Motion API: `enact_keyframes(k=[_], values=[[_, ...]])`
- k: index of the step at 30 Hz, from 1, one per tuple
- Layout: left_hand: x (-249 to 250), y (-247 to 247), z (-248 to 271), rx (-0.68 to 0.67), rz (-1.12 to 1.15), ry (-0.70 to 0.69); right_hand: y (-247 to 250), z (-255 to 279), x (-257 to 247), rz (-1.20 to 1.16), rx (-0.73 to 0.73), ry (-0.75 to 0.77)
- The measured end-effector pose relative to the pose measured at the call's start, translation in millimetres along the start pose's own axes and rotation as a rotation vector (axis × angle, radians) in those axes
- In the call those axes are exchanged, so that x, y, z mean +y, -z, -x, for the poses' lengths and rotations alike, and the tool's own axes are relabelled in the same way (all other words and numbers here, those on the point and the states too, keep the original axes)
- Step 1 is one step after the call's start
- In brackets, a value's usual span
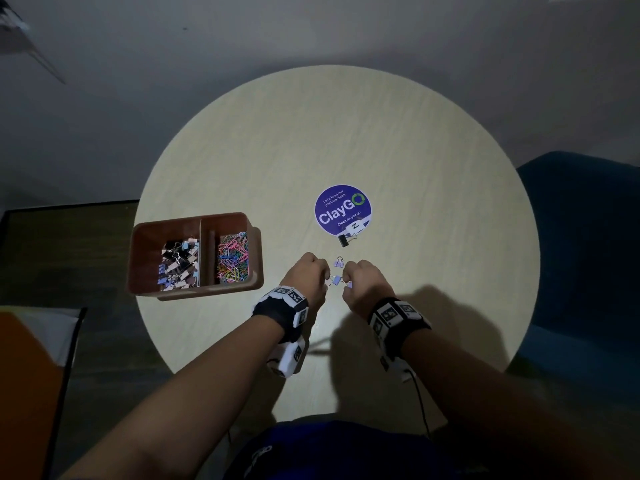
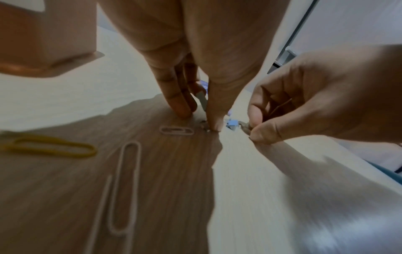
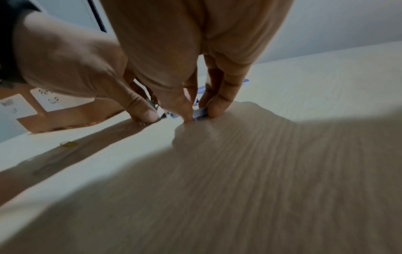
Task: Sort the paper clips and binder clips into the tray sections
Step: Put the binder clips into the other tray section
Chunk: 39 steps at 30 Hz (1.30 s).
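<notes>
My left hand (image 1: 325, 277) pinches a pale binder clip (image 2: 202, 101) against the table. My right hand (image 1: 347, 283) pinches a lavender binder clip (image 3: 200, 112) beside it. Between the two hands lies a blue binder clip (image 1: 335, 279), and a purple one (image 1: 339, 262) lies just beyond. Further off are a black binder clip (image 1: 343, 240) and a white one (image 1: 355, 227). Under my left wrist lie two white paper clips (image 2: 176, 131) and a yellow paper clip (image 2: 50, 148). The brown tray (image 1: 194, 220) on the left holds binder clips in its left section and coloured paper clips in its right.
The round pale table (image 1: 433, 168) carries a purple ClayGo sticker (image 1: 343, 206) past the hands. A blue seat (image 1: 581, 254) stands to the right of the table, and dark floor lies to the left.
</notes>
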<state>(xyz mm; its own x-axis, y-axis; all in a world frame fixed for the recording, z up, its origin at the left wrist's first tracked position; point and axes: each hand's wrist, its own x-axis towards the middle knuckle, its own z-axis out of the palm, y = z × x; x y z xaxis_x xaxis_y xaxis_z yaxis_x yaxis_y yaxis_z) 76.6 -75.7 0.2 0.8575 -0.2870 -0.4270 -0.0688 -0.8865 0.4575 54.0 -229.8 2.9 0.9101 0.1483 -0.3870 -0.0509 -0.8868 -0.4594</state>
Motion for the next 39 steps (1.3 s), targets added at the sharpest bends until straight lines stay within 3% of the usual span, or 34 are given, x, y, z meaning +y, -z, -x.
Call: enact_keyframes(k=[4, 8, 14, 20, 24, 33, 39], values=[[1.4, 2.6, -0.4, 0.055, 0.058, 0.037, 0.8, -4.9, -10.0, -0.12, 0.005, 0.102], [-2.8, 6.5, 0.9, 0.095, 0.186, 0.097, -5.1, -6.5, -11.1, -0.019, -0.08, 0.136], [0.9, 12.5, -5.6, 0.144, 0.24, 0.039, -3.4, -5.1, -10.8, 0.029, -0.012, 0.149], [21.3, 12.5, -23.1, 0.027, 0.063, -0.083, -1.5, -6.7, -2.6, 0.086, 0.019, 0.148], [24.8, 4.7, -27.4, 0.019, -0.093, -0.112, -2.3, -6.4, 20.1, 0.019, 0.082, 0.191], [8.2, 1.8, -27.1, 0.107, -0.074, -0.057, 6.9, -9.5, 32.1, 0.146, 0.043, 0.247], [-0.1, 10.3, -28.4, 0.119, -0.075, 0.005, 18.5, -22.8, 27.9, 0.146, -0.068, 0.173]])
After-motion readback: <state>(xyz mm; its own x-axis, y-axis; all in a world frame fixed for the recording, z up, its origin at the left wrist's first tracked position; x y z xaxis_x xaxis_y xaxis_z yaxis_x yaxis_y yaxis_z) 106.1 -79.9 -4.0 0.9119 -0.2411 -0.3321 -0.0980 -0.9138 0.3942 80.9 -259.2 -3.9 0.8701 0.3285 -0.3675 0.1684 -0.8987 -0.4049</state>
